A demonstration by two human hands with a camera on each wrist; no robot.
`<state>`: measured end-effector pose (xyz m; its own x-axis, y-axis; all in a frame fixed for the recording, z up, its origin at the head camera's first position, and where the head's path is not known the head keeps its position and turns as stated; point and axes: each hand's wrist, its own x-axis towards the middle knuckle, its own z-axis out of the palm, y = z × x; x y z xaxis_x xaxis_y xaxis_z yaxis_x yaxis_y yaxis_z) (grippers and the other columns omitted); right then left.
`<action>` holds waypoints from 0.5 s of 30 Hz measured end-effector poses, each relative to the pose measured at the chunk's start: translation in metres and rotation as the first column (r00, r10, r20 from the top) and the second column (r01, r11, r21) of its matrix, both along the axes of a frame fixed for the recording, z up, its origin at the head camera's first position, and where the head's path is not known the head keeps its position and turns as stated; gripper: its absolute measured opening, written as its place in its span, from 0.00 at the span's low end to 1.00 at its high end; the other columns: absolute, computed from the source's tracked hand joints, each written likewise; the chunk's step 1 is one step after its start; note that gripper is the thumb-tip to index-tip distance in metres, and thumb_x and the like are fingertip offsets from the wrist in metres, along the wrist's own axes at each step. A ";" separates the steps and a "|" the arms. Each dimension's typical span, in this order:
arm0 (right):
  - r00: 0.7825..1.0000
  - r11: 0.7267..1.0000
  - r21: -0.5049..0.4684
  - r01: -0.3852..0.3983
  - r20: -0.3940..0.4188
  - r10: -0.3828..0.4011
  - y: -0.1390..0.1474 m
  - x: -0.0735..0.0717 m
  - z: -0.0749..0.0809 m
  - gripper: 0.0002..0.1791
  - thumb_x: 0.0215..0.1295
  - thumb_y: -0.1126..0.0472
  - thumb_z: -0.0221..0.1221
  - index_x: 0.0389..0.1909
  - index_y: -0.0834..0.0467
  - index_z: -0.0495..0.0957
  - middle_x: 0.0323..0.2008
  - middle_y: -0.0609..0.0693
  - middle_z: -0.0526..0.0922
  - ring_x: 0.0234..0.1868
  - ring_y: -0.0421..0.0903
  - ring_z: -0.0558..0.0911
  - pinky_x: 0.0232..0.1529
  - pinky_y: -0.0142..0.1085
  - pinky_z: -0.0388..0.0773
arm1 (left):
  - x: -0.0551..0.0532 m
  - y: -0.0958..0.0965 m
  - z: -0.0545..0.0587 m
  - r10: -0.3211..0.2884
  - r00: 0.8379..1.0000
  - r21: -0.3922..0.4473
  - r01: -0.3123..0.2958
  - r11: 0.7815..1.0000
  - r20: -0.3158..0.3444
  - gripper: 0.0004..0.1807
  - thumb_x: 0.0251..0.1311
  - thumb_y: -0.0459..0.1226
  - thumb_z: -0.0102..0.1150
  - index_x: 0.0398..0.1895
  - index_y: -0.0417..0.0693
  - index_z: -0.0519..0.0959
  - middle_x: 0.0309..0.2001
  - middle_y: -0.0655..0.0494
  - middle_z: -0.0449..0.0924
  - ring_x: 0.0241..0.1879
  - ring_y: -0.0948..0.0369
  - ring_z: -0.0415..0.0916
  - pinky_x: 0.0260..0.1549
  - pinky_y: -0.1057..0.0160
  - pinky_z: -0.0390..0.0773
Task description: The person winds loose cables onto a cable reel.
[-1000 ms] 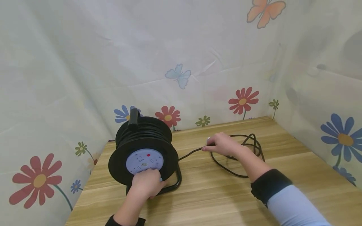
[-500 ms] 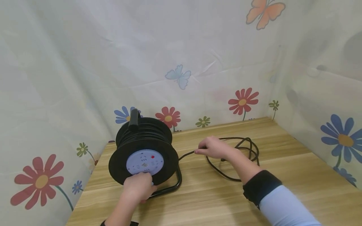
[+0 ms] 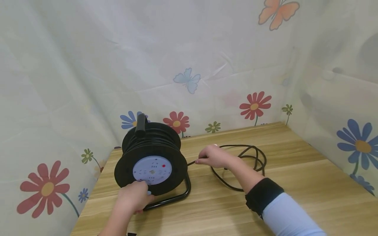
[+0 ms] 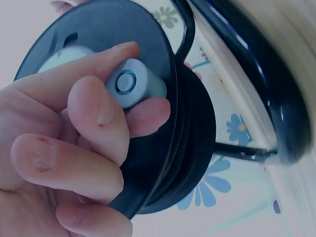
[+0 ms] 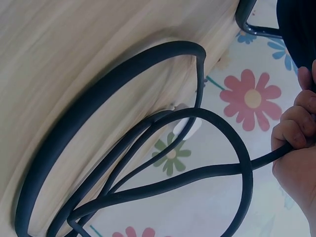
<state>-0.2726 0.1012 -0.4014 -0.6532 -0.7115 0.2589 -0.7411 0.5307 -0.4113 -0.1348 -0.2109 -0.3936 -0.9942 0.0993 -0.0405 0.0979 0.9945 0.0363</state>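
A black cable reel [image 3: 121, 177] with a pale blue socket panel [image 3: 141, 170] stands at left on the table. My left hand [image 3: 133, 196] is at the lower front of its disc. In the left wrist view the thumb and index finger pinch a grey-blue knob [image 4: 133, 83] on the disc, the other fingers loosely curled. To the right of the reel, my right hand [image 3: 216, 156] grips the black cable [image 5: 197, 173] where it runs off the drum. Beyond that hand the rest of the cable lies in loose loops.
A black tube stand [image 3: 171, 199] supports the reel, and a black carrying handle [image 3: 140, 126] tops it. A small white piece [image 5: 187, 126] shows by the cable loops. Flower-printed sheets [image 3: 189, 108] rise behind and beside the wooden table [image 3: 298, 183].
The disc has turned clockwise, its red button shifting right and down. My left hand has moved left and down with the knob. My right hand and the cable loops have moved left towards the reel.
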 end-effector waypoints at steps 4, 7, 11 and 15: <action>1.000 1.000 -0.005 -0.010 -0.005 0.010 -0.010 0.001 0.002 0.16 0.67 0.52 0.59 0.18 0.47 0.76 0.12 0.36 0.65 0.15 0.34 0.62 0.20 0.31 0.62 | 0.003 -0.009 0.007 0.017 0.999 0.039 -0.018 0.999 0.035 0.19 0.56 0.49 0.62 0.15 0.51 0.71 0.05 0.63 0.69 0.05 0.64 0.66 0.18 0.60 0.70; 1.000 1.000 -0.005 -0.020 -0.006 0.020 -0.017 0.001 0.002 0.15 0.67 0.52 0.58 0.19 0.46 0.77 0.13 0.36 0.67 0.15 0.34 0.63 0.21 0.31 0.63 | 0.006 -0.015 0.014 0.037 0.997 0.058 -0.041 0.997 0.066 0.19 0.56 0.48 0.62 0.14 0.50 0.72 0.05 0.62 0.70 0.06 0.63 0.67 0.15 0.61 0.68; 0.999 0.999 0.011 -0.052 0.003 0.052 -0.026 0.002 0.002 0.16 0.68 0.51 0.58 0.19 0.46 0.77 0.14 0.36 0.69 0.15 0.34 0.64 0.21 0.30 0.64 | 0.008 -0.024 0.022 0.064 0.992 0.069 -0.072 0.995 0.109 0.19 0.57 0.49 0.62 0.14 0.49 0.74 0.07 0.60 0.72 0.08 0.61 0.69 0.14 0.61 0.67; 0.999 0.998 0.027 -0.050 -0.013 0.050 -0.031 0.004 0.001 0.18 0.68 0.50 0.58 0.17 0.46 0.75 0.13 0.37 0.68 0.15 0.34 0.64 0.20 0.30 0.64 | 0.008 -0.029 0.025 0.075 0.988 0.083 -0.087 0.993 0.137 0.19 0.57 0.50 0.62 0.16 0.48 0.76 0.09 0.58 0.74 0.10 0.60 0.70 0.15 0.60 0.68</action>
<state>-0.2688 0.0703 -0.4000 -0.6131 -0.7500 0.2481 -0.7726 0.5036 -0.3867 -0.1270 -0.2400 -0.3683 -0.9854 0.0275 -0.1678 0.0053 0.9913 0.1317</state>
